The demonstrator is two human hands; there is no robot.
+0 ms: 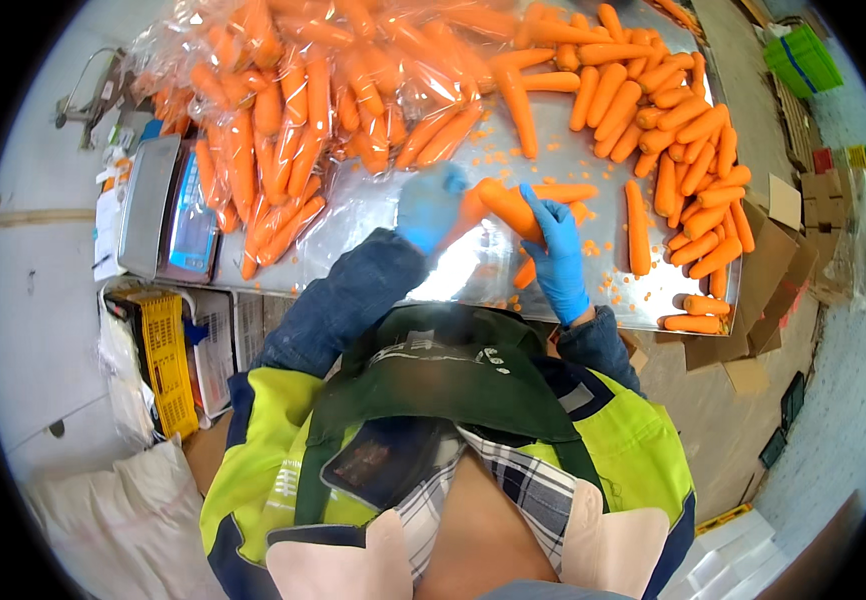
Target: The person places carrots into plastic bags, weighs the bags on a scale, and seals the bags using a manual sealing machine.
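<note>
My right hand [559, 258], in a blue glove, is closed around a carrot [513, 211] over the metal table. Beside it, my left hand [431, 207], also blue-gloved, is smeared by motion, so its fingers cannot be made out. A blurred orange carrot [465, 217] shows right at that hand, between the two gloves; whether the hand grips it is unclear. Under and behind my right hand lie more carrots [565, 193] on the tabletop. Small orange scraps are scattered around them.
Clear plastic bags of carrots [293, 110] cover the table's left and far side. Loose carrots [693, 140] are heaped along its right edge. A scale with a blue panel [191, 215] stands at the left. Cardboard boxes [768, 285] and yellow crates [165, 360] flank the metal table [368, 215].
</note>
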